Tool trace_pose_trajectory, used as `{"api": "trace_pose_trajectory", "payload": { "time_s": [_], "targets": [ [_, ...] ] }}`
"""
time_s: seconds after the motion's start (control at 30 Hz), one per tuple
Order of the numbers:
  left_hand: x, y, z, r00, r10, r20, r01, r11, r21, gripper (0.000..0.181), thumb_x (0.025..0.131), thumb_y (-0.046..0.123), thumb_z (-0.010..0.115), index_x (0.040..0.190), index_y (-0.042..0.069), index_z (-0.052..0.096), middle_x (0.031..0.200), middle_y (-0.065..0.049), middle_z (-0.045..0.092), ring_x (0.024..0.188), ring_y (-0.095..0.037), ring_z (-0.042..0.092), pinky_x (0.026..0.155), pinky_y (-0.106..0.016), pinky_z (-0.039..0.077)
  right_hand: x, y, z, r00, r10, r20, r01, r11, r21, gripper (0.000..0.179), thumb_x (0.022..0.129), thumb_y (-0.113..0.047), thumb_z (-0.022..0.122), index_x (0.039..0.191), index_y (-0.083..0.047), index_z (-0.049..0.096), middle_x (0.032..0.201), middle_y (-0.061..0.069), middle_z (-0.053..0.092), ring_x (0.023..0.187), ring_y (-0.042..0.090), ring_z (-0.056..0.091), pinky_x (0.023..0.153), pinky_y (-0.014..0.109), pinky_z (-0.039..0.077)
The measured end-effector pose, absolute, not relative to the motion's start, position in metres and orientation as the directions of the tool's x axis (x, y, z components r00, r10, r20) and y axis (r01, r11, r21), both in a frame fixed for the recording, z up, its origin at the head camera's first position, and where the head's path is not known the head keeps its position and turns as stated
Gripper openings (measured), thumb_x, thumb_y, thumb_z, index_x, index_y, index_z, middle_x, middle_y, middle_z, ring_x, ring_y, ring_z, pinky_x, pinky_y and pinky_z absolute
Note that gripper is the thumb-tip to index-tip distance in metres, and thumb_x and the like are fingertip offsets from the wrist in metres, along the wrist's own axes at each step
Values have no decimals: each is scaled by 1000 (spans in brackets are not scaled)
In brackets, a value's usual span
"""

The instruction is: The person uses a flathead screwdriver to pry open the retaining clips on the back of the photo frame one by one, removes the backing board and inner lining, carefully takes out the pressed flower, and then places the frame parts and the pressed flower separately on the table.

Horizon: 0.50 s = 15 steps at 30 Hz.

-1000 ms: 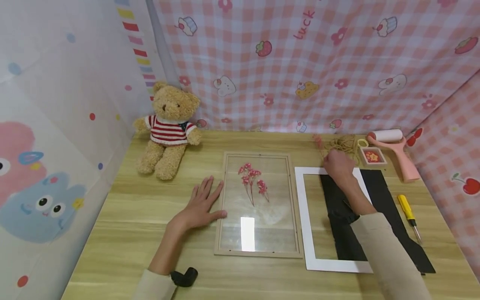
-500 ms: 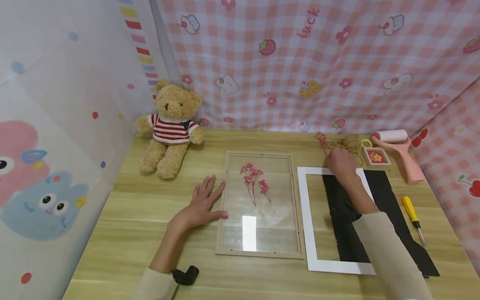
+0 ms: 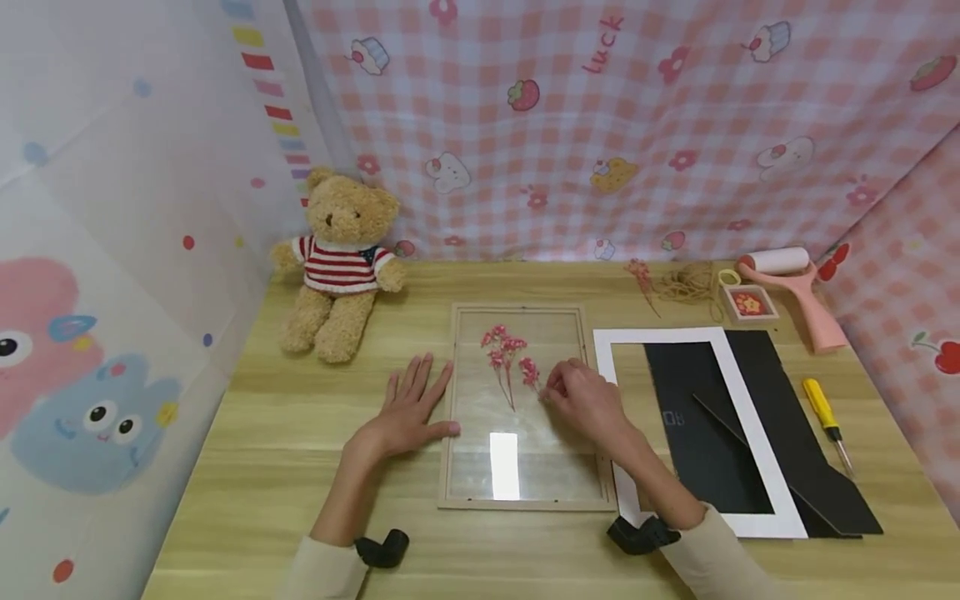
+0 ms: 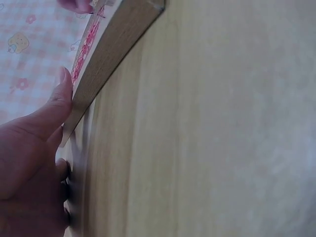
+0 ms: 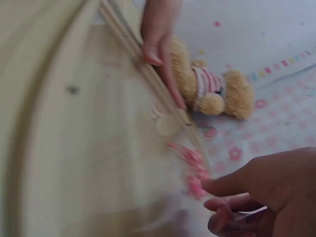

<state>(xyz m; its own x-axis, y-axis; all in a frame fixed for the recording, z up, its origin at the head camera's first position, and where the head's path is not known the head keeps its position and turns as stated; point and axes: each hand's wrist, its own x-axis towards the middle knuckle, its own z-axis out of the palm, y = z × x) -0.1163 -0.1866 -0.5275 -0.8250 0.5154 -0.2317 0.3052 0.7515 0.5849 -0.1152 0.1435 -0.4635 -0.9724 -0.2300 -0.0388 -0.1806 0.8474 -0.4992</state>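
A wooden frame with a clear pane [image 3: 525, 507] lies flat before me, bearing pink dried flower sprigs [image 3: 504, 346]. My left hand [image 3: 405, 421] rests with spread fingers on the table, its thumb touching the frame's left edge. My right hand [image 3: 588, 400] is over the pane's right side, fingertips pinching the stem of the small dried flower sprig [image 3: 529, 371]. In the right wrist view, the thumb of that right hand [image 5: 266, 190] is beside the blurred pink blossoms [image 5: 196, 185]. Another sprig [image 3: 640, 275] lies at the back of the table.
Right of the frame, a white mat border [image 3: 660, 335] lies over a black backing board [image 3: 772, 400]. Beyond are a yellow-handled screwdriver [image 3: 821, 406], twine [image 3: 690, 283], a small flower box [image 3: 748, 303] and a pink-handled roller [image 3: 817, 317]. A teddy bear [image 3: 341, 267] sits at the back left.
My right hand has let go of the sprig by the twine and come left and nearer, over the pane, to the small sprig. My left hand stays at the frame's edge.
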Motion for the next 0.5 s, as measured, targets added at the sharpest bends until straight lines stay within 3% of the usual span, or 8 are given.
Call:
{"api": "trace_pose_trajectory", "payload": {
  "time_s": [0.5],
  "targets": [
    [-111, -188, -527, -840, 514, -175, 315, 724, 614, 102, 105, 59, 65, 178, 13, 10, 183, -23, -13, 169, -44, -17, 131, -69, -15, -110, 125, -478, -989, -132, -59, -91, 888, -450, 12, 98, -14, 83, 95, -4, 77, 96, 10, 73, 86, 29, 71, 70, 54, 61]
  ]
}}
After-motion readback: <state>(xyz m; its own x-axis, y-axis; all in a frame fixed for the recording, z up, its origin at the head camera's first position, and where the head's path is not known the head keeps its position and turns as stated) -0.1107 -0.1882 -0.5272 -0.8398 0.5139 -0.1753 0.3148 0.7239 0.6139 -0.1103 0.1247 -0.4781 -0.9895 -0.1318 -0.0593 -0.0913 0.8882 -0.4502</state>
